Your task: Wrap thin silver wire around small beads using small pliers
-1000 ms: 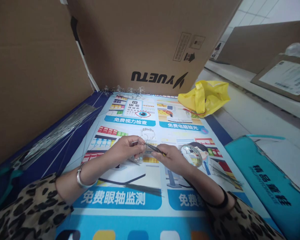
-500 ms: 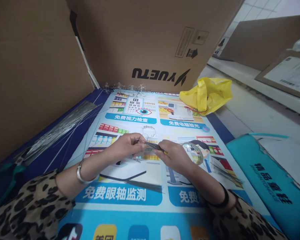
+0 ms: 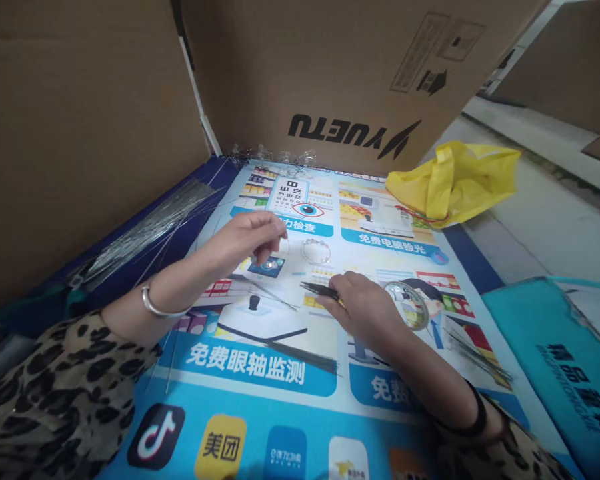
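My left hand [image 3: 253, 243] is closed in a pinch, raised over the printed mat. A thin wire loop [image 3: 287, 245] shows at its fingertips, and small clear beads [image 3: 271, 265] show just under the fingers. My right hand [image 3: 365, 307] grips small pliers [image 3: 320, 289] with dark, pointed jaws and a bit of yellow handle; the jaws point left and touch nothing. Between the hands and slightly farther off lies a ring of clear beads [image 3: 316, 252]. Beside my right wrist is a round, pale ring-shaped coil [image 3: 407, 305], partly hidden.
Cardboard walls [image 3: 300, 73] stand at the back and left. A bundle of silvery wires [image 3: 153, 230] lies left, near green-handled cutters [image 3: 76, 283]. Cut wires [image 3: 305, 357] lie on the mat. Beaded wire pieces [image 3: 270, 157] line the back. A yellow bag [image 3: 455, 183] and a teal box [image 3: 545, 360] are right.
My hands have come apart. The left has moved up and away from the pliers, which sit free in my right hand. The camera view has shifted.
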Motion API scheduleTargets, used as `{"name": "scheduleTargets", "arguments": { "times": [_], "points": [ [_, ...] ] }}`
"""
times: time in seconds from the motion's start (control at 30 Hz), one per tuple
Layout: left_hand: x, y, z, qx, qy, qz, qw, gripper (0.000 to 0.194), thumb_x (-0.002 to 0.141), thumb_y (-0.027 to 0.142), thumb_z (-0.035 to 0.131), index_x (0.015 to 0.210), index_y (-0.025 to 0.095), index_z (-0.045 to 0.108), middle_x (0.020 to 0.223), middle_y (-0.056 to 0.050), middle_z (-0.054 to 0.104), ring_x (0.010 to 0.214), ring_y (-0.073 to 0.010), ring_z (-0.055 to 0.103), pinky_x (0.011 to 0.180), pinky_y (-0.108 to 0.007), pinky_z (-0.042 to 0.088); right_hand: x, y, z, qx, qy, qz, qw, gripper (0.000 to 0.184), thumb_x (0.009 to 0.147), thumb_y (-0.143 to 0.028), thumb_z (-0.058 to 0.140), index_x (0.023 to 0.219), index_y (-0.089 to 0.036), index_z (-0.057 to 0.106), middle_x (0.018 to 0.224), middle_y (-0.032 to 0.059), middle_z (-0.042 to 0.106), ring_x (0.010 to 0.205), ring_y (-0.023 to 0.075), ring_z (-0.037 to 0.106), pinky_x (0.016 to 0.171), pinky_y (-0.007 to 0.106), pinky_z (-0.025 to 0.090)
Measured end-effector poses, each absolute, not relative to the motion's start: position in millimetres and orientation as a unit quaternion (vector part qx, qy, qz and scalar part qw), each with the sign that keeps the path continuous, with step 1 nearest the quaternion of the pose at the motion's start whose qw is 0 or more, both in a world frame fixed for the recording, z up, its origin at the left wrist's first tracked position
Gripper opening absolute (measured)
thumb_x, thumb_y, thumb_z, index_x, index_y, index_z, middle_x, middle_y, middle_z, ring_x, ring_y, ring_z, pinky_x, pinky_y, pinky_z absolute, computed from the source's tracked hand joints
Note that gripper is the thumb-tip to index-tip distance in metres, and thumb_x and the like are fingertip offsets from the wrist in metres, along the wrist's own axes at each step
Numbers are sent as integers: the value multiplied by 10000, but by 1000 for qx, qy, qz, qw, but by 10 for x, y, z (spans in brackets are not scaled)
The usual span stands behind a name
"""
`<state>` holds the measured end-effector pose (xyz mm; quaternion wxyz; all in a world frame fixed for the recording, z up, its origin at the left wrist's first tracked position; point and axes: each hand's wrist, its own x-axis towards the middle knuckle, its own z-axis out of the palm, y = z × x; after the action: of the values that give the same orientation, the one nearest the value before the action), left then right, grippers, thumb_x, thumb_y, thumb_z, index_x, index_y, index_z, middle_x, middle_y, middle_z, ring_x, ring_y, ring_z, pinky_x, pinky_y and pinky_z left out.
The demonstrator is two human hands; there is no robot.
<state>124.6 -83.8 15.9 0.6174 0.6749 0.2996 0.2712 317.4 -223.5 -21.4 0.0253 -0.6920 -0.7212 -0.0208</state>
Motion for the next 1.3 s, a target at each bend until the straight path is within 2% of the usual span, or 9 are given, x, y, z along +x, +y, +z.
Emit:
{"name": "scheduleTargets", "arguments": {
  "times": [0.17, 0.37, 0.53, 0.63, 0.73, 0.8, 0.97, 1.13, 1.3],
  "points": [
    [1140, -663, 206, 642, 311, 319, 624, 196, 794, 333, 553, 758, 141, 561, 588, 21, 533, 400, -45, 435, 379, -167, 332, 3125, -2234, -306, -668, -739, -85, -18, 272, 823, -417, 528, 878, -154, 567, 859, 122, 586, 812, 250, 501, 688, 354, 349],
    [1115, -615, 170, 640, 295, 320, 634, 176, 795, 290, 559, 730, 126, 566, 603, 11, 536, 412, -40, 447, 386, -160, 334, 3071, -2242, -146, -632, -772, -61, 28, 278, 832, -361, 528, 979, -134, 588, 1010, 135, 586, 951, 265, 471, 790, 389, 342],
    [1114, -586, 140, 639, 290, 317, 638, 183, 797, 290, 565, 722, 123, 562, 597, 13, 531, 408, -41, 452, 384, -157, 330, 2809, -2165, 33, -575, -818, -9, 20, 213, 854, -323, 499, 879, -157, 631, 862, 91, 624, 862, 218, 514, 745, 341, 358],
    [1119, -580, 128, 641, 290, 323, 633, 188, 803, 293, 556, 728, 121, 564, 602, 12, 534, 408, -39, 451, 383, -157, 319, 2603, -2065, 35, -543, -839, -20, -33, 177, 835, -276, 510, 797, -151, 630, 786, 89, 627, 767, 201, 532, 694, 330, 365],
    [1122, -590, 136, 642, 292, 326, 629, 190, 797, 297, 559, 723, 122, 565, 607, 10, 541, 414, -43, 453, 388, -164, 323, 2428, -1967, 27, -528, -842, -31, -102, 128, 774, -100, 495, 741, -133, 614, 727, 100, 623, 674, 186, 546, 602, 305, 360],
    [1121, -599, 146, 641, 292, 327, 630, 200, 792, 313, 564, 717, 127, 565, 601, 12, 539, 420, -45, 453, 399, -168, 334, 2346, -1912, 44, -522, -841, -36, -139, 131, 732, -54, 497, 736, -123, 608, 726, 112, 631, 653, 184, 562, 564, 288, 361],
    [1123, -602, 143, 644, 278, 337, 629, 208, 784, 331, 568, 702, 140, 561, 588, 19, 528, 432, -52, 452, 416, -178, 345, 2270, -1775, 85, -523, -836, -10, -163, 119, 720, -84, 499, 722, -126, 610, 733, 123, 651, 677, 212, 609, 554, 286, 407],
    [1141, -604, 121, 638, 291, 352, 620, 191, 775, 319, 565, 705, 142, 564, 603, 17, 527, 431, -60, 452, 408, -190, 334, 2285, -1706, 16, -549, -823, 18, -143, 132, 689, -123, 512, 753, -137, 626, 789, 124, 669, 737, 234, 622, 576, 303, 440],
    [1133, -624, 155, 624, 306, 358, 623, 151, 786, 291, 556, 727, 152, 570, 627, 29, 517, 457, -57, 447, 435, -198, 335, 2376, -1815, 81, -576, -811, 1, -98, 166, 671, -168, 496, 785, -145, 614, 796, 110, 663, 710, 222, 603, 556, 299, 425]
  ]
}}
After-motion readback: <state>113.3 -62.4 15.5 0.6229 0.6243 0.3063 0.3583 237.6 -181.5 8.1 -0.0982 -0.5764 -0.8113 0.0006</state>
